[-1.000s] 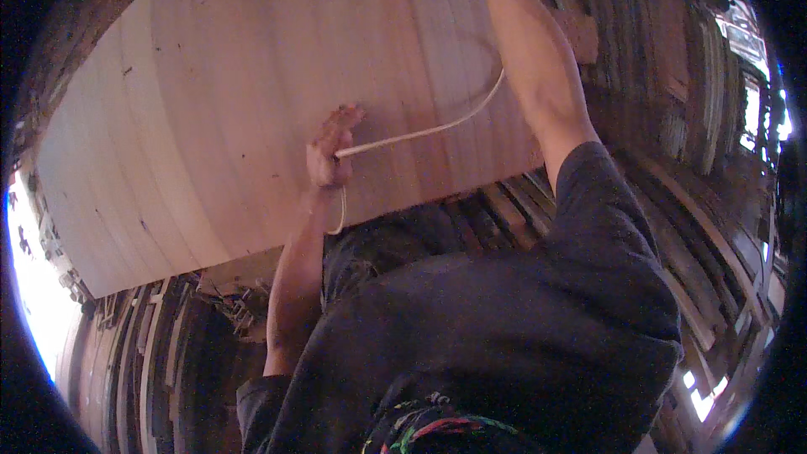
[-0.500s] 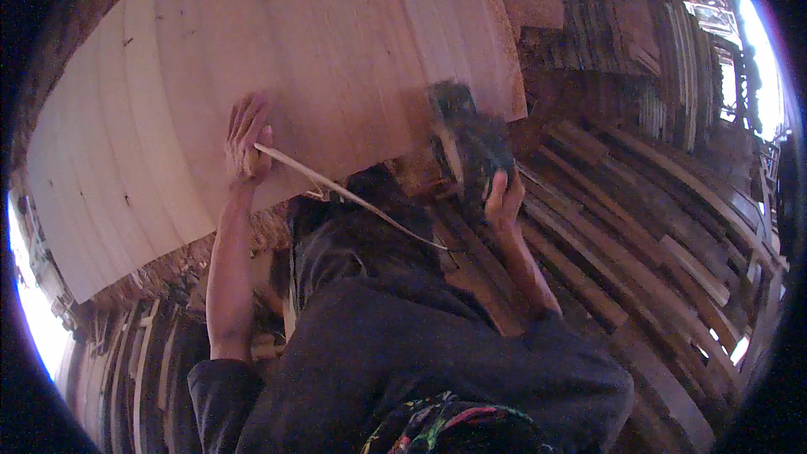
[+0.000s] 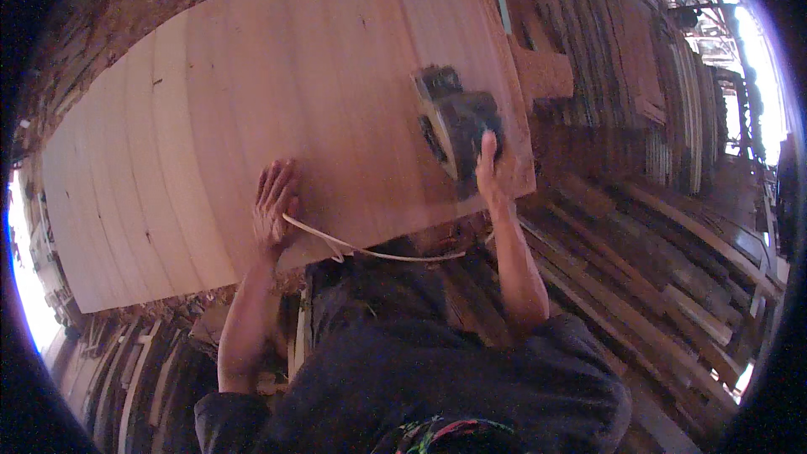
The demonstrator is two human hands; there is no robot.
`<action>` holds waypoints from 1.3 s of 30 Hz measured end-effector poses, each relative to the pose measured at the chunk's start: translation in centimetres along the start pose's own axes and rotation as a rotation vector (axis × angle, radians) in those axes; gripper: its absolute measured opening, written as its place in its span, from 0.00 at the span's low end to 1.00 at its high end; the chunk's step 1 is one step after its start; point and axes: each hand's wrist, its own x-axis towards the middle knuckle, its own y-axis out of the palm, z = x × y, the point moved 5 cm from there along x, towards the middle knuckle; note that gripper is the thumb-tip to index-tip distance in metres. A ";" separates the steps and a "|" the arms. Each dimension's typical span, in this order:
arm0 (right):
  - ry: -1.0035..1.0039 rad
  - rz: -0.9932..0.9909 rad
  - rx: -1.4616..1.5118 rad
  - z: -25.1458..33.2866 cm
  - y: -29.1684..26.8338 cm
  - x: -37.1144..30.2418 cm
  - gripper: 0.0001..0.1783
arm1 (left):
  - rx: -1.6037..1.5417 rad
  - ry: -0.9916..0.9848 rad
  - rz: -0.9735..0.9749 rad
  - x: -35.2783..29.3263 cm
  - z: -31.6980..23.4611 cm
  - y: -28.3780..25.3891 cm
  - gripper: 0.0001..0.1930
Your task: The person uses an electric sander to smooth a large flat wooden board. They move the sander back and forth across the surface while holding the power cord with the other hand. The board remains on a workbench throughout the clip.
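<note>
A wide, pale wooden panel (image 3: pixel 252 101) made of joined boards lies in front of me. My left hand (image 3: pixel 276 208) rests on its near part with the fingers stretched out flat. A light-coloured cord (image 3: pixel 378 256) starts at that hand's thumb side and sags past the near edge toward my right forearm; whether it is pinched there is hidden. My right hand (image 3: pixel 492 164) is closed round a dark hand-held power sander (image 3: pixel 466 122), the thumb showing on top. The sander sits on the panel near its right end, a pale strip along its left side. Its underside is hidden.
Long wooden strips (image 3: pixel 622 261) lie in rows at the right. Stacked boards (image 3: pixel 588 59) stand beyond the panel's right end, near a brown wooden piece (image 3: pixel 546 74). More upright slats (image 3: pixel 139 378) are at the lower left. Shavings (image 3: pixel 193 0) cover the ground behind the panel.
The sander has moved from the panel's near edge farther onto its surface. My view has shifted, so the panel sits lower. My left hand stays on the panel; the cord hangs in a deeper curve.
</note>
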 end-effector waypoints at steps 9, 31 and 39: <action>-0.162 0.059 -0.226 16.3 10.0 25.9 0.48 | -0.026 -0.031 0.024 -0.2 -0.3 -0.4 0.25; -0.415 -0.127 0.143 6.6 7.3 9.7 0.37 | -0.567 -0.490 -0.790 -4.7 7.5 1.2 0.28; -0.063 -0.014 0.029 -4.3 -4.9 -23.9 0.28 | -0.625 -0.466 -0.788 -4.2 9.6 4.3 0.31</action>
